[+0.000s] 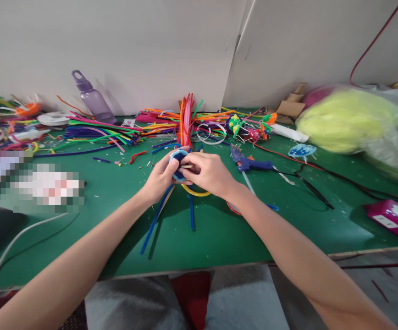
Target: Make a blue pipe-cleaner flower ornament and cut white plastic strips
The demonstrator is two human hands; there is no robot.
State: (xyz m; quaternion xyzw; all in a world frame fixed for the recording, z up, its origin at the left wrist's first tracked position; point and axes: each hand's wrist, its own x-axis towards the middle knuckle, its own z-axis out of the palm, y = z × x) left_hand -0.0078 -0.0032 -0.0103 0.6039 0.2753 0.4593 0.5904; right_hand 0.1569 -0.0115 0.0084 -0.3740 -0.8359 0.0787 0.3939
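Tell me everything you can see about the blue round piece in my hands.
The blue round piece has a dark-blue middle and a paler blue rim, and looks fuzzy. It is held tilted above the green table, gripped at its edge by the left hand. The right hand pinches a thin pale strip in front of its middle; whether they touch is unclear. The hands hide much of it.

Head view: single worn camera, facing forward and down.
Looks from above the lap at 6 o'clock, close over the green tabletop; left hand and right hand near dial centre, pale wall at 12.
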